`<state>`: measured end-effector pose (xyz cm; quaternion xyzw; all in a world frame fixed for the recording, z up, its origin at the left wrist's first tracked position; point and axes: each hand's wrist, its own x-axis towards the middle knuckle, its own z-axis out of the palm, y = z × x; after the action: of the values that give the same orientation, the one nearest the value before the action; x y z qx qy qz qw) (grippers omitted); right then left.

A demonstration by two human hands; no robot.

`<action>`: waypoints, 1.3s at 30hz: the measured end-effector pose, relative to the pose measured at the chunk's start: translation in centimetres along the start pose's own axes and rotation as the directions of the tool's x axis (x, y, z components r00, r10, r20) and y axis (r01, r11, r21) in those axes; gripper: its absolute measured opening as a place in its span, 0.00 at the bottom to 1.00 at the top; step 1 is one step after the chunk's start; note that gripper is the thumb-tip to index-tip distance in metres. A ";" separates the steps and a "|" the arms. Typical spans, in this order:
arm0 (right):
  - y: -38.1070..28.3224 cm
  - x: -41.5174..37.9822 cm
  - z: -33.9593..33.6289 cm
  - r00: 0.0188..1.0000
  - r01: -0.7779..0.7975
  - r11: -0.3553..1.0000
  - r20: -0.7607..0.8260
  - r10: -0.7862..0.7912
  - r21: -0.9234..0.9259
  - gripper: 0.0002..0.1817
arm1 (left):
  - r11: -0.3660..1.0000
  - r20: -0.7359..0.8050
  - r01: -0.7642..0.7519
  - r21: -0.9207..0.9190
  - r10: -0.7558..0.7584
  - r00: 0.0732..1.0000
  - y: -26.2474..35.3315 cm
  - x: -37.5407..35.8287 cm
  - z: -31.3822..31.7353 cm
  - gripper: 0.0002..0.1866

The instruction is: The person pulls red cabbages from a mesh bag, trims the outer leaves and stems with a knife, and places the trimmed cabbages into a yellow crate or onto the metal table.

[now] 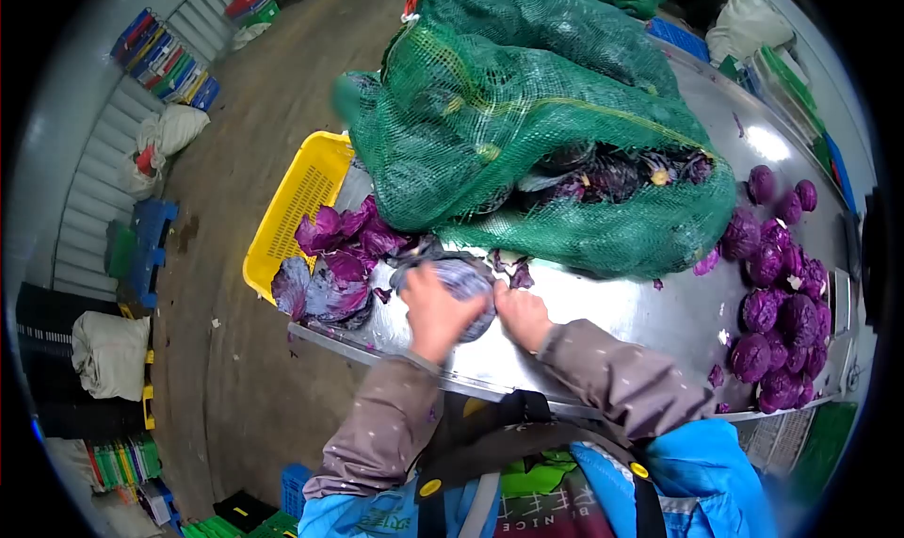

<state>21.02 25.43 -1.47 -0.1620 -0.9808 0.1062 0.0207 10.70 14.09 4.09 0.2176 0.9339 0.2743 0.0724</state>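
A red cabbage (468, 282), greyish purple and slightly blurred, rests on the metal table near its front edge. My left hand (435, 310) is closed round its near left side, thumb across the top. Against the cabbage's right side is my right hand (521, 314), its fingers curled in; what they hold, if anything, is hidden. Loose purple leaves (344, 246) are heaped to the left of my hands, and small leaf scraps (513, 271) lie just beyond them. A green mesh sack (527, 114) stands behind, with more cabbages (612, 176) showing through its opening.
A yellow crate (301, 194) adjoins the table's left end. Peeled red cabbages (786, 303) are piled on the right of the metal table (603, 312). Stacked coloured crates (169, 58) and a blue pallet (151, 241) stand by the wall on the left.
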 end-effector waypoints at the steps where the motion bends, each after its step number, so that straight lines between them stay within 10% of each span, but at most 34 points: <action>1: 0.3 -0.6 2.2 0.999 -0.010 1.000 0.046 0.010 -0.012 0.11 | 0.981 -0.053 -0.132 0.142 0.140 0.989 1.3 -2.1 0.5 0.50; 6: 1.7 -2.6 0.8 0.978 -0.104 0.917 0.205 0.024 0.385 0.18 | 0.896 -0.071 -0.442 0.040 0.444 0.893 -3.6 -1.4 -0.1 0.48; 9: 1.8 -3.0 -0.5 0.974 -0.137 0.861 0.224 0.028 0.489 0.16 | 0.912 0.178 -0.187 -0.366 0.266 0.947 -8.4 -0.9 -4.1 0.51; 13: 0.6 -4.0 -1.2 0.966 -0.163 0.753 0.258 -0.010 0.638 0.13 | 0.925 0.289 -0.085 -0.370 0.202 0.936 -10.9 -2.0 -6.1 0.52; 19: -1.4 -5.7 -2.5 0.966 -0.198 0.836 0.248 0.077 0.511 0.17 | 0.954 -0.038 -0.098 -0.284 0.091 0.995 -7.7 -3.7 -3.5 0.50; 25: 7.8 -6.3 -2.1 0.870 -0.457 0.873 0.293 0.397 0.171 0.17 | 0.558 0.245 0.242 -0.794 -0.070 0.967 -14.3 -2.7 -5.1 0.44; 30: 3.1 -6.4 -8.9 0.968 -0.189 0.874 0.235 0.089 0.448 0.17 | 0.674 0.245 0.152 -0.723 0.045 0.969 -12.7 -1.4 -4.4 0.44; 32: 0.4 -4.4 -6.7 0.996 0.079 0.775 -0.085 -0.032 0.627 0.17 | 0.836 0.178 0.041 -0.548 0.068 0.982 -11.0 -1.5 -4.8 0.45; 39: -7.0 0.3 -4.3 0.984 0.178 0.848 -0.093 -0.152 0.500 0.26 | 0.875 0.156 0.073 -0.478 0.003 0.988 -10.0 -0.7 -4.2 0.47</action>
<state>18.92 19.94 4.23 -0.0688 -0.9280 0.3534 0.0959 6.64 4.20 2.21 0.1959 0.8317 0.4793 0.2002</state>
